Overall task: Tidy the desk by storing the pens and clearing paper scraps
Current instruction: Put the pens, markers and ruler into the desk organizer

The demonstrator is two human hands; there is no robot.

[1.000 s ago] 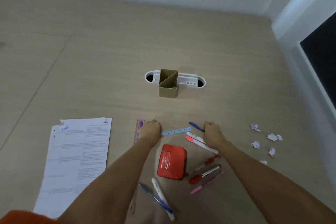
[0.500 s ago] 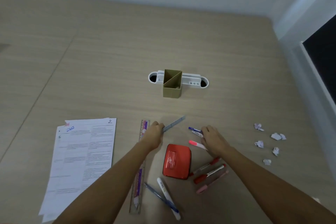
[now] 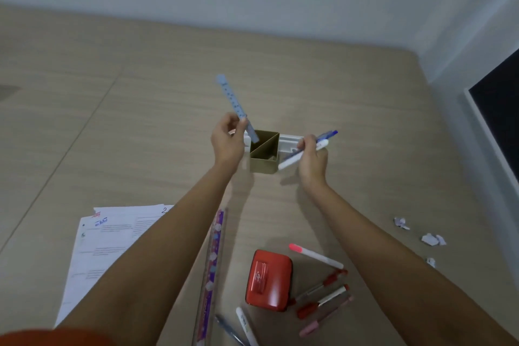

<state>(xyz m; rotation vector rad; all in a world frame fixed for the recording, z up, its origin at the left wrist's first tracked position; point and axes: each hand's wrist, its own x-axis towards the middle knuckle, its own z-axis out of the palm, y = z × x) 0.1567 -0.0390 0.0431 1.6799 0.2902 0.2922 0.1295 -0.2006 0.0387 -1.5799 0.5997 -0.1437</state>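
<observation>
My left hand (image 3: 228,140) grips a short light-blue ruler (image 3: 234,102), tilted, with its lower end at the left compartment of the olive pen holder (image 3: 264,162). My right hand (image 3: 311,159) is just right of the holder and holds two pens (image 3: 306,150), one white and one blue-capped. On the desk near me lie a pink-capped white pen (image 3: 316,255), red pens (image 3: 323,293), a pink pen (image 3: 325,317), and a white pen (image 3: 247,324) beside a blue pen (image 3: 229,329). Crumpled paper scraps (image 3: 431,239) lie at the right.
A white tray (image 3: 289,141) sits behind the holder. A red case (image 3: 269,279) lies among the pens. A long patterned ruler (image 3: 211,272) and printed sheets (image 3: 106,244) lie at the left. A dark panel (image 3: 498,109) stands at the right wall.
Both hands have lifted from the desk near the red case and moved forward to the holder. The left carried the blue ruler up, the right carried two pens.
</observation>
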